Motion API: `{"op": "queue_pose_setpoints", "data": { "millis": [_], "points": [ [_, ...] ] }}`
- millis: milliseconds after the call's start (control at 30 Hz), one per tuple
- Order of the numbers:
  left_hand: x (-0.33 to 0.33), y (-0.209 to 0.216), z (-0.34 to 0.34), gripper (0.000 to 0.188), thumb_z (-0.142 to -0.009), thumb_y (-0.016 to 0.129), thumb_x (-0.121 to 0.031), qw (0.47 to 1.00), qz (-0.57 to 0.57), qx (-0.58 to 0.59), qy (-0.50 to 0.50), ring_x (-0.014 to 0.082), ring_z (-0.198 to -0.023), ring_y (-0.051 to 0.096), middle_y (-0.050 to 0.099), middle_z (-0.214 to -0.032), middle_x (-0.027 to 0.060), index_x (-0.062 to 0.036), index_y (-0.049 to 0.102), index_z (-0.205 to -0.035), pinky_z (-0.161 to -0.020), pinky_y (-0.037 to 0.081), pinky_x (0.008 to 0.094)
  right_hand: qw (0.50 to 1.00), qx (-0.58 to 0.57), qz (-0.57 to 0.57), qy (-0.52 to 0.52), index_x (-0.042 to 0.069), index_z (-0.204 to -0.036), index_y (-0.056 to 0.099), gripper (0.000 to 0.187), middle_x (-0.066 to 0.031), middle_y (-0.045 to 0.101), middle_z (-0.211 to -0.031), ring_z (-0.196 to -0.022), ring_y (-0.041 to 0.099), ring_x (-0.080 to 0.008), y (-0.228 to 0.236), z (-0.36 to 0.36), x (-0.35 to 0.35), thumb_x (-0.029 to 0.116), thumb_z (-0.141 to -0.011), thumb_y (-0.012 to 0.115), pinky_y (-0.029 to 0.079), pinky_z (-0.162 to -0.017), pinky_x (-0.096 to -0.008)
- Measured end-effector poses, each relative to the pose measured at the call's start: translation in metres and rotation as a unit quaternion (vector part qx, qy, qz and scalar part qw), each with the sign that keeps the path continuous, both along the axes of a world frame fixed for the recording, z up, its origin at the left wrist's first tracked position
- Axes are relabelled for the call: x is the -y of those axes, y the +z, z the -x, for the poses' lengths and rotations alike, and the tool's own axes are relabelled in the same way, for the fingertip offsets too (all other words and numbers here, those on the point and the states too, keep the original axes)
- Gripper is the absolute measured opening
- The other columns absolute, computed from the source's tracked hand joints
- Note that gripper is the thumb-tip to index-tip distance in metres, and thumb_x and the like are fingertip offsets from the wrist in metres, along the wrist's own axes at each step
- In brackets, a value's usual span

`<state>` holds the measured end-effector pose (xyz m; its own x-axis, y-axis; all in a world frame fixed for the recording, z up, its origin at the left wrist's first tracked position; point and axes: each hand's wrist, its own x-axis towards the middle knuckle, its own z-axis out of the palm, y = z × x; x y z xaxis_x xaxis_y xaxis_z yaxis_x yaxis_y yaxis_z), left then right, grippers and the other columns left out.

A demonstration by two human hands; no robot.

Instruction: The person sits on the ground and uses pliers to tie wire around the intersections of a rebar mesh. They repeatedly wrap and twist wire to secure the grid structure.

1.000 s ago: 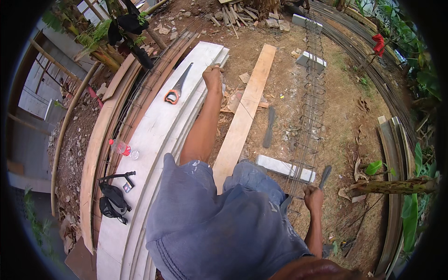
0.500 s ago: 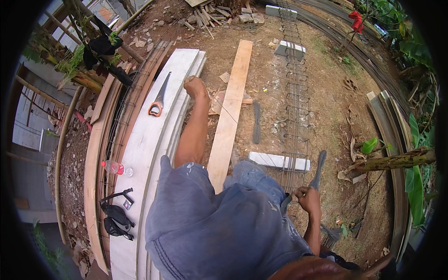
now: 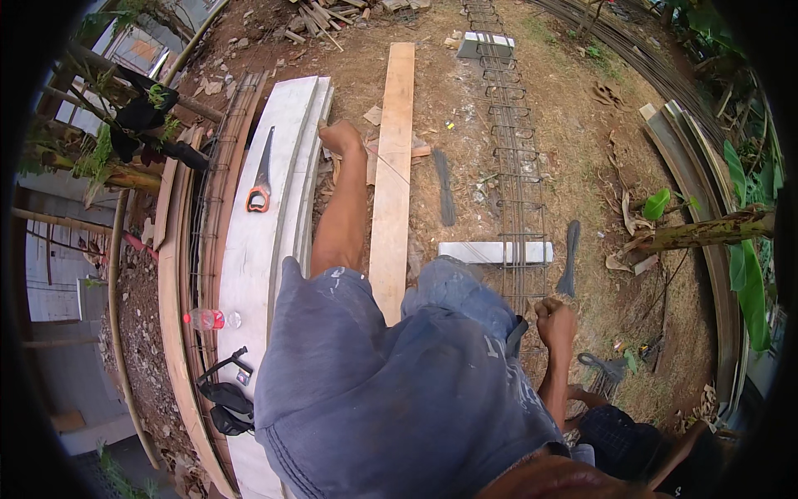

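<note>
My left hand (image 3: 341,138) is closed, held out beside the far end of a stack of white boards (image 3: 284,125). From it a thin wire or string (image 3: 389,166) slants down to the right across a long wooden plank (image 3: 391,200); its far end is lost from sight. My right hand (image 3: 555,323) is also closed, low at the right beside a long rebar cage (image 3: 519,183); what its fingers hold is too small to make out. A white block (image 3: 474,252) lies under the cage. Near my right hand is a bundle of grey tie wire (image 3: 569,259).
A handsaw (image 3: 259,193), a bottle (image 3: 205,319) and a black strapped bag (image 3: 226,399) lie on the boards. Another wire bundle (image 3: 444,187) is on the ground. Dark clothing (image 3: 623,441) of another person shows behind my right arm. Planks (image 3: 698,175) and a trunk (image 3: 715,231) line the right.
The view has shifted a little. Both hands stay closed, and my right hand has risen slightly. Part of another person has come into view behind my right forearm.
</note>
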<state>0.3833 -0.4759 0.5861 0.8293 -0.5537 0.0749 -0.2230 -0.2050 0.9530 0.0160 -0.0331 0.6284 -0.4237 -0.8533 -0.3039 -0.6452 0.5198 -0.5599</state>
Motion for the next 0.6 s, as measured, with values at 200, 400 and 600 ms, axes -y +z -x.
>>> {"op": "queue_pose_setpoints", "data": {
  "millis": [200,400,600],
  "points": [
    [0.024,-0.003,0.001,0.044,-0.074,0.05,0.002,1.0,-0.007,-0.002,-0.016,0.0448,-0.098,0.063,0.062,-0.107,0.0325,0.0114,0.058,-0.117,-0.088,0.05,0.0477,0.737,0.578,0.296,-0.189,-0.001,-0.09,0.07,0.02,-0.0062,0.063,-0.071,-0.062,0.055,-0.0152,0.038,0.023,0.002,0.017,-0.082,0.072,0.042,-0.059,-0.0308],
    [0.04,0.004,0.025,0.029,-0.082,0.048,0.0,0.987,-0.03,-0.119,-0.102,0.0279,-0.058,0.065,0.062,-0.081,0.0239,0.0075,0.053,-0.11,-0.048,0.052,0.0325,0.986,0.143,0.076,-0.028,0.001,-0.079,0.072,0.015,-0.0117,0.067,-0.076,-0.067,0.061,-0.0236,0.03,0.024,-0.004,0.015,-0.08,0.071,0.046,-0.062,-0.0352],
    [0.041,-0.021,0.066,0.006,-0.082,0.051,-0.006,0.919,0.035,-0.382,-0.096,0.0202,-0.05,0.048,0.05,-0.073,0.0096,-0.0019,0.049,-0.079,-0.045,0.048,0.0337,0.942,-0.171,0.137,-0.253,0.006,-0.102,0.071,0.023,-0.0167,0.064,-0.106,-0.096,0.062,-0.0341,-0.048,0.024,-0.003,0.019,-0.083,0.065,0.047,-0.081,-0.0437]
  ]
}}
